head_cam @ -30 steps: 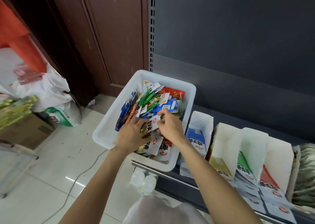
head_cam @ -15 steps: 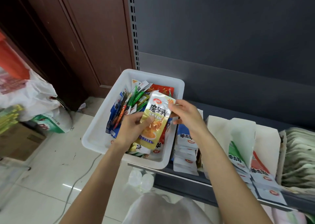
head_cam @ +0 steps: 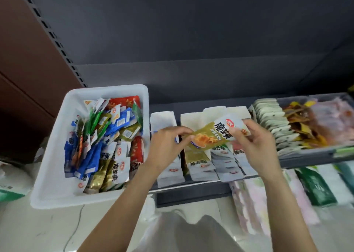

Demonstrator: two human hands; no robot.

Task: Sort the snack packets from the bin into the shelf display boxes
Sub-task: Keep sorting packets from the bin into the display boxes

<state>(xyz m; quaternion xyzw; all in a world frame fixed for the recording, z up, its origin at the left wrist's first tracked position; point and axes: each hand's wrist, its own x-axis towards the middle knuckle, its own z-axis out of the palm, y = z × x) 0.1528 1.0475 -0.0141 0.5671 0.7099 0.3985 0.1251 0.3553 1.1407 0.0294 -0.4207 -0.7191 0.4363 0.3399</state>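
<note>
Both hands have carried the gold packet (head_cam: 210,136) out of the white bin (head_cam: 57,192) and now hold it over the shelf display boxes (head_cam: 208,163).

Largest first: the white bin sits at 9 o'clock, heaped with blue, green, red and gold snack packets (head_cam: 107,136); half a second ago the packet was held over it. At 3 o'clock the white display boxes stand side by side on the shelf, each stacked with packets. The gold packet, at centre, lies tilted, white-topped with bold black characters, a red logo and an orange food picture. The left hand (head_cam: 164,146) pinches its lower end, fingers curled; the right hand (head_cam: 254,144) grips the white top end.
</note>
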